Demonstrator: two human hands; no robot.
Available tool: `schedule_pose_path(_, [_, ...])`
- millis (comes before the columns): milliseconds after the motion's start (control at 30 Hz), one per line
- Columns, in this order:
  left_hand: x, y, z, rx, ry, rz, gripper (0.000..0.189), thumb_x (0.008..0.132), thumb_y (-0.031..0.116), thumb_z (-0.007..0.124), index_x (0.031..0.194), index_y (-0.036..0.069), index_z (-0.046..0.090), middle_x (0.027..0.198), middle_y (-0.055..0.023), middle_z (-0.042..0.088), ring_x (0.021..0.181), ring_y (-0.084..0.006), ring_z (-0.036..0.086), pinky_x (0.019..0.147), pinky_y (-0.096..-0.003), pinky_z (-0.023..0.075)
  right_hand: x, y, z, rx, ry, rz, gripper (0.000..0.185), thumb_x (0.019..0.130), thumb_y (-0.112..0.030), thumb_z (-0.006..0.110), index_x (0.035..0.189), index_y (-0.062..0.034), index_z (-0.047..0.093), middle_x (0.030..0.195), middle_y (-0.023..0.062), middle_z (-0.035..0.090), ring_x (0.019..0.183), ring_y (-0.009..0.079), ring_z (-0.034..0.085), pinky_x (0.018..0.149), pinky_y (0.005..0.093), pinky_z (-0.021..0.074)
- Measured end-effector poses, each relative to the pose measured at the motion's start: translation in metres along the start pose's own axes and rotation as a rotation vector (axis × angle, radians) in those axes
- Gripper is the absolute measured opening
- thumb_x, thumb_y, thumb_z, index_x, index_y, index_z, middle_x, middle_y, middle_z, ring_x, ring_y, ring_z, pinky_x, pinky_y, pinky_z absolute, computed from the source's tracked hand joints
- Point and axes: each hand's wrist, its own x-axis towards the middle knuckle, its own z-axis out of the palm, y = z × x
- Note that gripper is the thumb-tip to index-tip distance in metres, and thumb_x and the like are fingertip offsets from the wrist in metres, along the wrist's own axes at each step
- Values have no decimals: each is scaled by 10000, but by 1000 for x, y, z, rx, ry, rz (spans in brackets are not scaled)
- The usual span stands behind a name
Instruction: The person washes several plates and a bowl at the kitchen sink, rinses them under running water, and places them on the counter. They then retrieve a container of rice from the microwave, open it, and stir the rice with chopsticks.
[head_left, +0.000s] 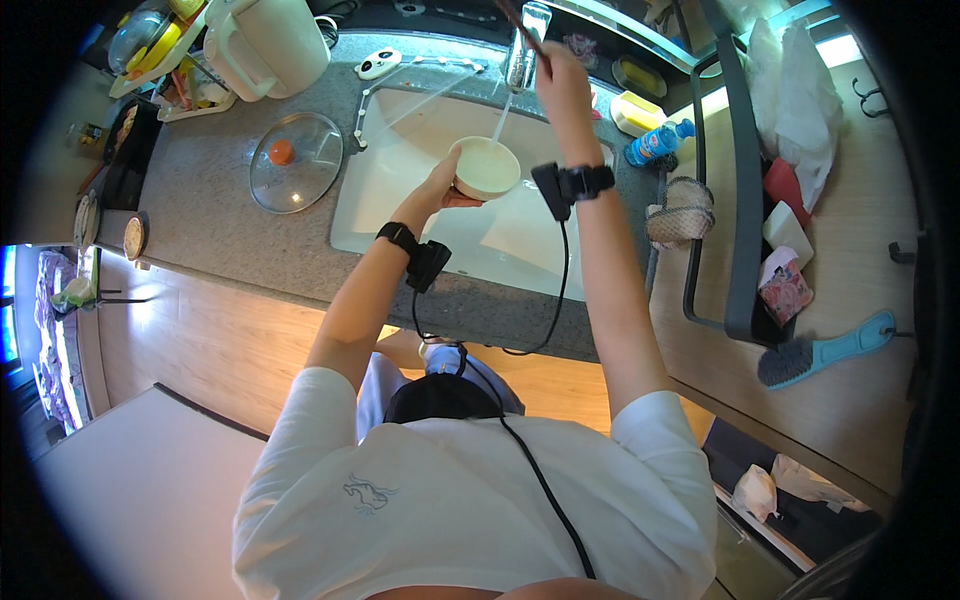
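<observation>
My left hand (439, 186) grips a small pale bowl (487, 166) from its left side and underneath. A thin stream of water (503, 118) runs from the chrome faucet (523, 52) into it. The bowl is over the white sink basin (375, 217). Beside the faucet, my right hand (564, 79) is raised and closed around dark brown sticks (521, 26), seemingly chopsticks, which point up and to the left. Whether that hand also touches the faucet cannot be told.
Left of the sink, a glass lid (296, 169) with an orange knob lies on the grey counter (202, 195). A white pitcher (266, 49) stands behind it. On the right are a blue bottle (660, 142), a yellow sponge (637, 112), a black rack (739, 195) and a blue-handled brush (832, 352).
</observation>
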Motion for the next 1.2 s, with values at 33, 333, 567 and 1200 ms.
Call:
schedule_pose_path(33, [-4,0,-1,4,5,27,713,866,630,318,1350,106,303,1173,-198,511,928,-312,625,711,-370,580,-14,-2,-1,50,1,-10,218,788,-57,566,1001,-63,613,1010,118,615,876,325,601,743,370,495])
schedule_pose_path(333, [-42,15,-2,213,178,232,682,874,602,349,1321,87,337,1105,-161,540,808,-257,647,588,-320,577,-155,-2,9,175,-515,656,448,671,-254,720,1047,-78,552,753,99,611,757,292,616,671,416,479])
schedule_pose_path(567, [-58,7,2,244,263,331,562,898,499,379,1286,91,374,1085,-183,545,751,-289,648,535,-352,577,-124,6,35,-337,-585,255,306,794,-327,610,886,-36,631,712,198,621,684,368,610,579,424,481])
schedule_pose_path(1200, [-1,17,-16,1373,376,897,272,805,267,608,884,11,657,722,-192,634,739,-308,646,666,-403,500,-102,-11,15,-244,-957,270,183,673,-112,555,786,5,638,805,236,621,790,391,605,728,442,484])
